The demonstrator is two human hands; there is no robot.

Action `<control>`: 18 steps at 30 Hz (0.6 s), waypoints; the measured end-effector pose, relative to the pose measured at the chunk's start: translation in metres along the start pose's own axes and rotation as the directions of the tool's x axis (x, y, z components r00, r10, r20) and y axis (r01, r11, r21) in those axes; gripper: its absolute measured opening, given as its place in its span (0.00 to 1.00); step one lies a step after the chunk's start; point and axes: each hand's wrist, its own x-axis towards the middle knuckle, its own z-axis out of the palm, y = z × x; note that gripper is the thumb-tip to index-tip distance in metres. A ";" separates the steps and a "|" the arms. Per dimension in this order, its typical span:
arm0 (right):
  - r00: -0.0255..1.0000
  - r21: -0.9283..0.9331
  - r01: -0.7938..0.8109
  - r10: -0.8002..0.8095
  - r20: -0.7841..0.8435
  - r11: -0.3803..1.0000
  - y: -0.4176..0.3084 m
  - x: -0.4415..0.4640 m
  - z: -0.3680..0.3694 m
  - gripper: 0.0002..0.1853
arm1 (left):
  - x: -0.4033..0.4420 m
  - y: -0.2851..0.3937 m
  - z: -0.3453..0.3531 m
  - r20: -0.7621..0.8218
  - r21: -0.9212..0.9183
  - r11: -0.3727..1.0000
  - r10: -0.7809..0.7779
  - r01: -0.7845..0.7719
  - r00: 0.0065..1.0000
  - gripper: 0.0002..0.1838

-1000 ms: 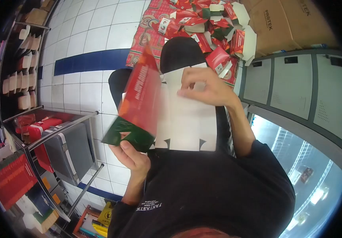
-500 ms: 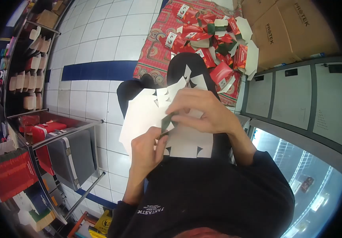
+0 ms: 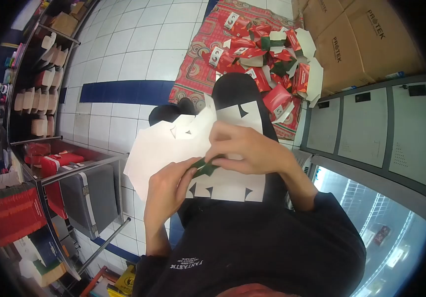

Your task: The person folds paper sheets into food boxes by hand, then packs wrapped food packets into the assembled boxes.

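A cut cardboard sheet (image 3: pixel 153 151) lies white side up over my lap, its outer edge reaching past my left knee. Another white sheet (image 3: pixel 250 180) with small dark cut-outs rests on my right thigh. My left hand (image 3: pixel 171 180) pinches a green flap (image 3: pixel 205 168) of the cardboard between thumb and fingers. From the right, my right hand (image 3: pixel 245 148) grips the same flap, fingertips close to those of my left hand. The fingers partly hide the flap.
Red and green folded boxes (image 3: pixel 282 62) are heaped on a patterned red mat (image 3: pixel 190 74) ahead. Large brown cartons (image 3: pixel 361 44) and grey lockers (image 3: pixel 361 119) stand right. A metal rack (image 3: pixel 64 173) and shelves of boxes stand left.
The cardboard piece has turned from its red printed side to its white side and spread leftward. Both hands have come together on its green flap.
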 end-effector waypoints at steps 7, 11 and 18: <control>0.959 -0.302 -0.057 -0.032 -0.282 0.952 0.012 0.003 0.019 0.08 | 0.000 -0.005 0.000 -0.045 0.056 0.997 -0.045 0.048 0.998 0.19; 0.978 -0.346 0.039 -0.106 -0.177 0.937 0.019 0.003 0.028 0.08 | 0.004 -0.005 0.001 -0.002 0.162 0.985 0.058 -0.057 0.998 0.20; 0.988 -0.279 0.046 -0.086 -0.131 0.959 0.018 0.005 0.039 0.11 | 0.002 0.005 0.000 -0.052 -0.002 1.000 0.028 -0.028 0.998 0.12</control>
